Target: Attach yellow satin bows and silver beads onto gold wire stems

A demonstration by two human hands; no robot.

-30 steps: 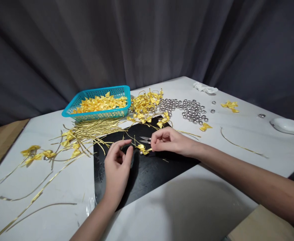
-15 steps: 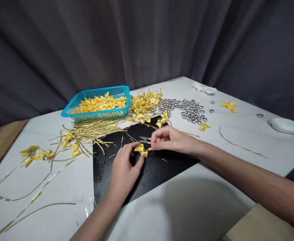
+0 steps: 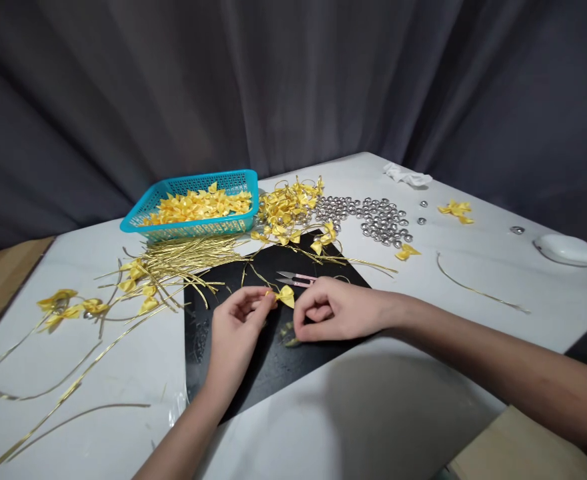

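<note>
Over the black mat [image 3: 253,383], my left hand [image 3: 241,320] pinches one side of a yellow ribbon bow [image 3: 285,296] between thumb and fingertips. My right hand [image 3: 336,310] is closed just right of the bow, thumb against forefinger, on a gold cord [image 3: 289,339] whose blurred end shows below its fingertips. Whether that cord joins the bow, I cannot tell. Thread snips [image 3: 298,279] with pink handles lie on the mat behind my right hand, blades pointing left.
A blue basket [image 3: 193,231] of yellow bows stands behind a bundle of gold cords [image 3: 188,257]. Strung bows [image 3: 288,203] are heaped beside silver beads [image 3: 381,220]. At the right are loose bows [image 3: 456,211], a single cord [image 3: 478,288] and a white dish [image 3: 568,250].
My right hand has moved down toward me, uncovering more of the snips. My left hand has gone from resting open by the bow to pinching it.
</note>
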